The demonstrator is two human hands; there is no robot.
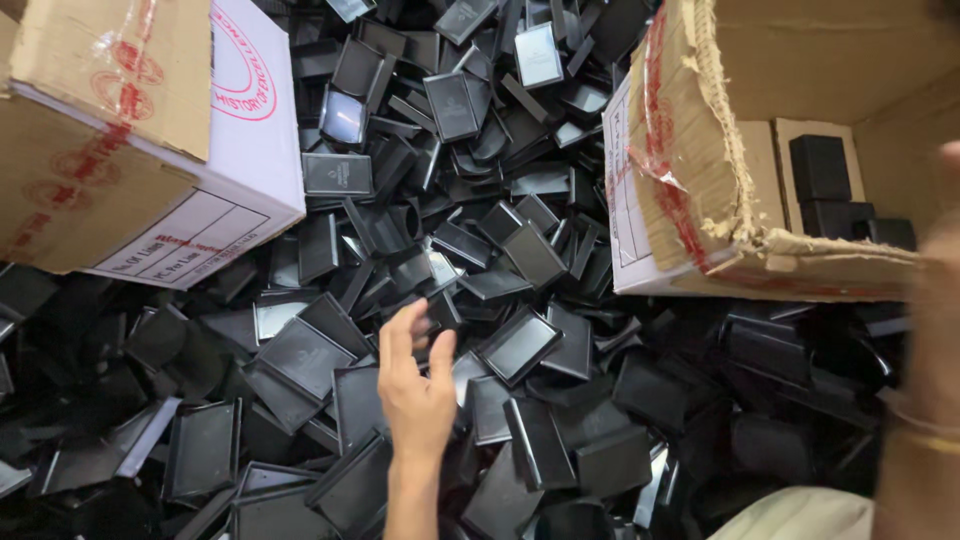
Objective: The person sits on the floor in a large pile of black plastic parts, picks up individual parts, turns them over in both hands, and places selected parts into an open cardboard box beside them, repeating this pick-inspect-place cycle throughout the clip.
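A deep heap of black plastic rectangular lids and shallow trays (520, 345) fills the view. My left hand (415, 385) reaches into the middle of the heap, fingers slightly spread, their tips resting on a small black piece (436, 312). It grips nothing that I can see. My right hand (935, 300) is a blur at the right edge, beside the torn cardboard box (700, 150). A thin bangle (925, 430) sits on its wrist. Its fingers are mostly out of frame.
A closed cardboard box with a white labelled side (100, 130) lies on the heap at upper left. The torn box at upper right holds several black blocks (820, 165). A beige cloth (800, 515) shows at the bottom right.
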